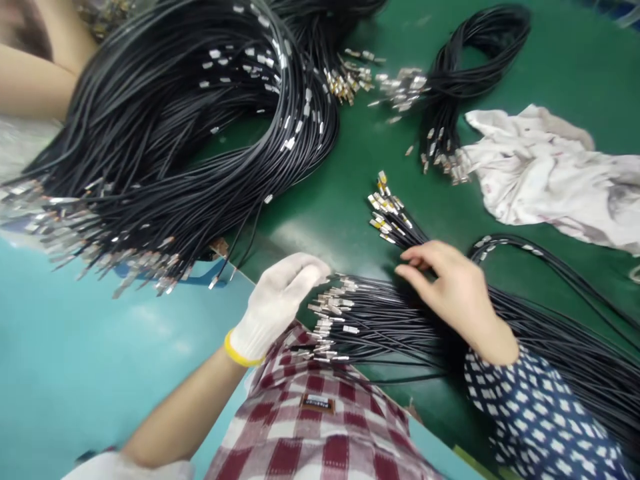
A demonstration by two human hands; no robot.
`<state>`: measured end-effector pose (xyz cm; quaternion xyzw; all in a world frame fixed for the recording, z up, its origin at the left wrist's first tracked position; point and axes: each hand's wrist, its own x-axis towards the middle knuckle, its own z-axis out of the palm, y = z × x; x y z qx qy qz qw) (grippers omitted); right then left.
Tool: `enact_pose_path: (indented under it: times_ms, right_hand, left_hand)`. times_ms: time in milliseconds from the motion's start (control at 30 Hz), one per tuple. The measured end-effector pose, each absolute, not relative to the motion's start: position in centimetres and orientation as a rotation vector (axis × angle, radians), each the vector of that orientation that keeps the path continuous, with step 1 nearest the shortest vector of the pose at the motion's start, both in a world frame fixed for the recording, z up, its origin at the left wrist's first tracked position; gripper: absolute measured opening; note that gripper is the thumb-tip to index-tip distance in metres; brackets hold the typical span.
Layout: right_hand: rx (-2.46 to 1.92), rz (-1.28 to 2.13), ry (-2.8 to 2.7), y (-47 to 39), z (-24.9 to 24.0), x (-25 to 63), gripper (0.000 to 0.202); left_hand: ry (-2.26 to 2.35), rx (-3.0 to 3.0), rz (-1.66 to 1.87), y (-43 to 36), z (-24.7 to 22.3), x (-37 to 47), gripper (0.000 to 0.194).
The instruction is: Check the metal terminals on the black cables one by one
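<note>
A red-and-white checked apron point(325, 380) lies nearest, against the table point(300, 230). Just beyond it, a spread of black cables point(395, 327) lies on the green top, metal ends toward the left. The left hand point(285, 293), in a white glove, has its fingertips drawn together at those ends; whether they grip one, I cannot tell. The right hand point(445, 287), bare, is over the cables, thumb and forefinger slightly apart. Beside it, a bunch with yellow-marked tips point(393, 213) points away. Farther off are a stained white cloth point(555, 167), a big cable loop point(200, 120), a smaller coil point(475, 60) and another person's arm point(35, 83).
</note>
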<state>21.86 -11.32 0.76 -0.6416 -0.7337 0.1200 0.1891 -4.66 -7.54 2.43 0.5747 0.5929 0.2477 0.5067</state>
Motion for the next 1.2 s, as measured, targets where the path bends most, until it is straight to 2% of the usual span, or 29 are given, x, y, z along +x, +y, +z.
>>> enact_pose_path:
  times_ms: [100,400,533,767,1033,1200]
  right_hand:
    - [-2.075,-0.072,-2.065,-10.3,0.4,24.6,0.024]
    - [-1.972,-0.191,-2.070,-11.2,-0.7,25.4,0.023]
    - [-1.885,-0.085,-1.907,-11.7,-0.4,25.5,0.023]
    - [-1.566,0.146,-1.881,-14.6,0.5,24.9,0.009]
    - [-1.552,0.159,-2.002,-15.6,1.1,23.9,0.015]
    - [-1.507,0.430,-2.105,-12.4,2.6,19.6,0.016]
  left_hand:
    - [1.448,1.395,0.590,-7.4,2.2,-4.6,0.022]
    - [1.416,1.441,0.557,-7.5,2.4,-4.2,0.022]
    - [1.429,1.411,0.547,-7.5,2.1,-4.0,0.021]
    - [1.361,1.411,0.602,-7.6,2.3,-2.2,0.022]
    - [1.218,1.491,0.553,-7.4,3.4,-0.4,0.025]
    - [1.221,1.536,0.542,-7.8,2.8,-0.8,0.024]
